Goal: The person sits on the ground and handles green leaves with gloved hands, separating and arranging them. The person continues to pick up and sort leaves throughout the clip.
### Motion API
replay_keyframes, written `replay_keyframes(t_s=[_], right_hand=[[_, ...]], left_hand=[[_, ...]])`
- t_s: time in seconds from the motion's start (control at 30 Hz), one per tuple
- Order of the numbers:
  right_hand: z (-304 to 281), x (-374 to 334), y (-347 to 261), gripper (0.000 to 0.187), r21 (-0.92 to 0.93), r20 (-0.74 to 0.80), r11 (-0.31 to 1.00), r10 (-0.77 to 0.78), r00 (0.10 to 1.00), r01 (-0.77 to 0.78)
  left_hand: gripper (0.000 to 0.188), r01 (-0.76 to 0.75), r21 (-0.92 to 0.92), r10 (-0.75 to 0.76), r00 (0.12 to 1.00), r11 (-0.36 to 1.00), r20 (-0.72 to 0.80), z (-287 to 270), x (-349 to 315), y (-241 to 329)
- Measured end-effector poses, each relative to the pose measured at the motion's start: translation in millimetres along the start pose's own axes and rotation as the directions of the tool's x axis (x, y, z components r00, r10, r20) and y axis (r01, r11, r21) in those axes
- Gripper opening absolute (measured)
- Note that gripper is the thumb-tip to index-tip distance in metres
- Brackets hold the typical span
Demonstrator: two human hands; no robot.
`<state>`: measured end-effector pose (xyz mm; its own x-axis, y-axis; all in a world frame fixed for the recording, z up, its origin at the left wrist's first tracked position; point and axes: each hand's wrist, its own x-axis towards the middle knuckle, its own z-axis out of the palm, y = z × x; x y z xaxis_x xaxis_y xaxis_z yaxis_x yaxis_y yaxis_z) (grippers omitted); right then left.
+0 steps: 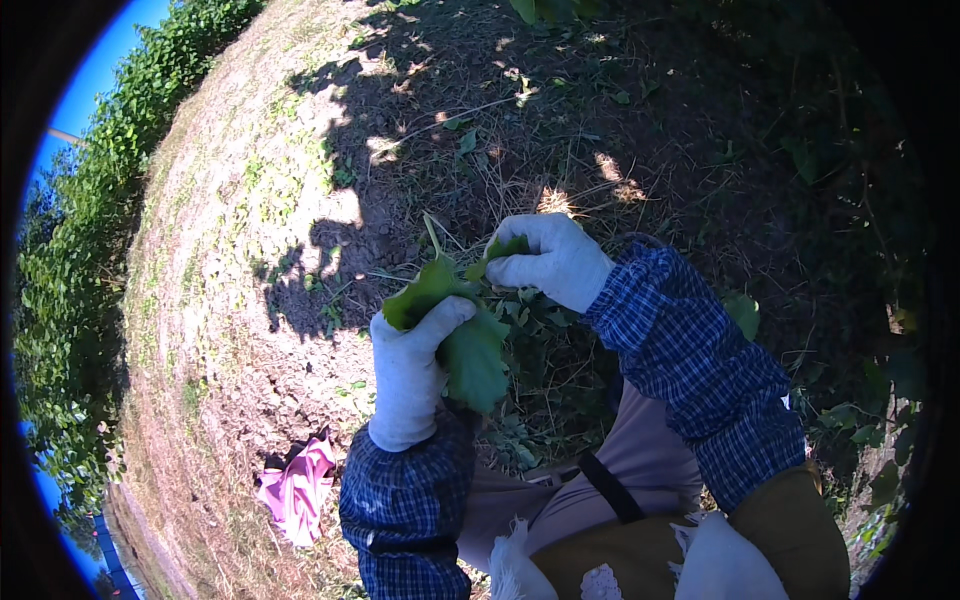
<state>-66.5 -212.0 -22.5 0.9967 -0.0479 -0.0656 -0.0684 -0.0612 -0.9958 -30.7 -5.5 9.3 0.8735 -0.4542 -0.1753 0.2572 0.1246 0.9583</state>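
Now, leaf (474,362): held up above the ground (215,310), apparently mid-handling; how much remains doesn't show
Left hand (408,375): gripping it, thumb folded over
Right hand (552,262): pinching a smaller leaf piece (510,247); fully parted yet, can't tell
Ground: pink cloth (299,490) lying off to the left

Strong sunlight falls on the ground (215,290) at the left, so it looks pale and nearly washed out, while the right side lies in deep shade, where the foliage (805,160) almost melts into black. A few small spots of sun break the ragged shadow in the upper middle, and the leaf (476,365) and the white gloves (403,385) have a cooler, softer light. The fisheye lens bends the hedge (90,250) and leaves black corners, yet the centre is fairly sharp.
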Motion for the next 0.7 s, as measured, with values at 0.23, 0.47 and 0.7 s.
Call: replay_keyframes(t_s=[0.23,0.47,0.7], right_hand=[[-20.8,4.7,-4.5,0.019,0.212,-0.212,0.974,0.125,0.969,-0.080],[-6.8,-1.4,-7.6,0.032,0.059,0.059,0.997,0.039,0.998,-0.042],[-2.4,-1.2,-2.6,0.033,0.078,0.066,0.997,-0.008,0.998,0.003]], left_hand=[[0.028,-0.064,-0.014,0.064,0.998,0.998,-0.011,-10.4,4.6,-4.5],[0.029,-0.055,-0.127,0.049,0.998,0.990,-0.049,-5.5,7.9,-5.8],[0.035,-0.070,-0.162,0.067,0.997,0.984,-0.023,-5.7,8.8,-8.7]])
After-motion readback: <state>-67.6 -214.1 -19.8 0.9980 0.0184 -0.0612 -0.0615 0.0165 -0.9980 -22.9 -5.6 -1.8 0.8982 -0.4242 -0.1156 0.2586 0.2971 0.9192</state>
